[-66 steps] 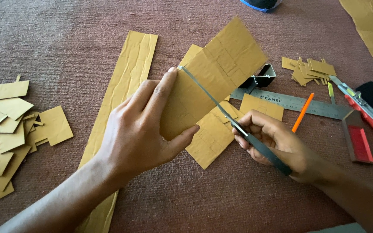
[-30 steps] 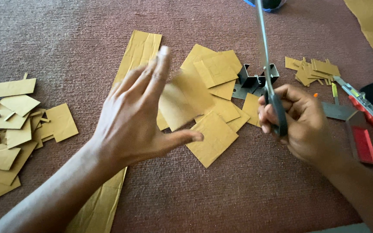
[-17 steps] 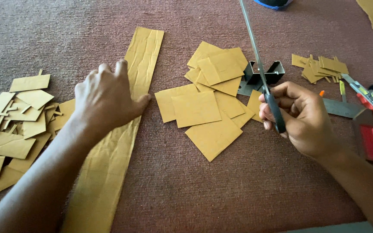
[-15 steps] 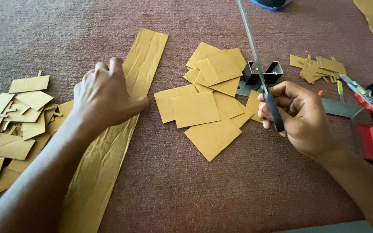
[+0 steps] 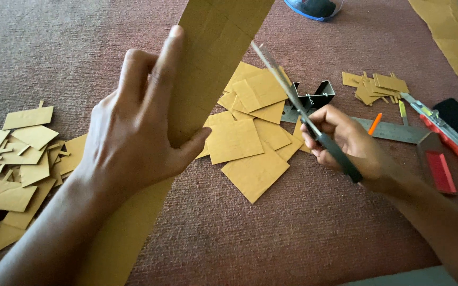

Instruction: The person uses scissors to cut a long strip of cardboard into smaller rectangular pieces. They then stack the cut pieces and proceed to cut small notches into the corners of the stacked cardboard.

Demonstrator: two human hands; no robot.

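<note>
A reddish-brown carpet [image 5: 292, 233] is filling the whole view and carrying everything. Across it, a long cardboard strip [image 5: 213, 47] is running from the lower left up past the top edge, lifted clear of the carpet at its upper part. The left hand [image 5: 139, 132] is holding this strip near its middle: the grip is closed on it, with the fingers spread flat along the near face and the thumb pressing from the right edge.

To the left, a loose heap of cardboard offcuts [image 5: 11, 169] is lying scattered, pieces overlapping one another. Between the two hands, a pile of squarish cardboard pieces [image 5: 250, 143] is lying flat on the carpet, just right of the strip and partly behind it.

The right hand [image 5: 345, 143] is hovering just right of that pile, its grip wrapped tightly around the dark handles of a pair of scissors [image 5: 303, 111]. The blades are pointing up and to the left towards the strip; they look blurred, so I cannot tell how far apart they are standing.

Behind the right hand, a metal ruler [image 5: 393, 131] is lying flat, with an orange pen [image 5: 375, 123] resting across it. A small dark metal bracket [image 5: 314, 97] is sitting at the far edge of the square pile. Farther right, a red utility knife [image 5: 446, 137] is lying beside a red rectangular block [image 5: 441, 172], and a smaller cluster of cardboard scraps [image 5: 375, 87] is lying behind them.
</note>
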